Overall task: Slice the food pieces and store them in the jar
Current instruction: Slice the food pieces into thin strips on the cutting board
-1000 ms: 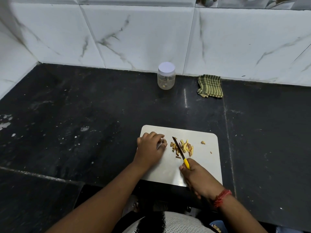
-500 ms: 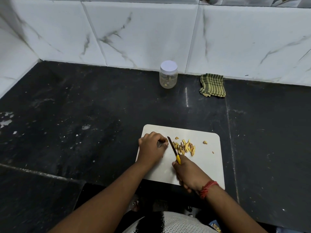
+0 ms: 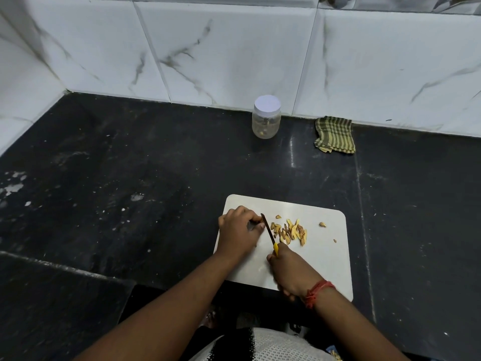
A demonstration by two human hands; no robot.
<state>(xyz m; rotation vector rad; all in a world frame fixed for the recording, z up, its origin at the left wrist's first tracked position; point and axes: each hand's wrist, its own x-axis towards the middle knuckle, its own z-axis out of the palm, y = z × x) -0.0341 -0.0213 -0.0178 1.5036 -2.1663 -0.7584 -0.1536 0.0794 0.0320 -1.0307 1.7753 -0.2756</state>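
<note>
A white cutting board (image 3: 325,259) lies on the black counter near its front edge. A small heap of yellow-brown food slices (image 3: 290,231) sits on the board's middle, with two stray bits to its right. My right hand (image 3: 291,272) grips a yellow-handled knife (image 3: 268,231); its dark blade points away from me, between the heap and my left hand. My left hand (image 3: 238,231) rests on the board's left part with fingers curled, pinching something small that is mostly hidden beside the blade. A clear jar (image 3: 266,117) with a white lid on stands by the back wall.
A folded green striped cloth (image 3: 335,134) lies to the right of the jar against the marble-tiled wall. The black counter (image 3: 130,178) spreads wide to the left, speckled with white spots. The counter's front edge runs just below the board.
The knife blade has shifted left, from the middle of the slice heap to its left side next to my left hand's fingers. My right hand followed it leftward.
</note>
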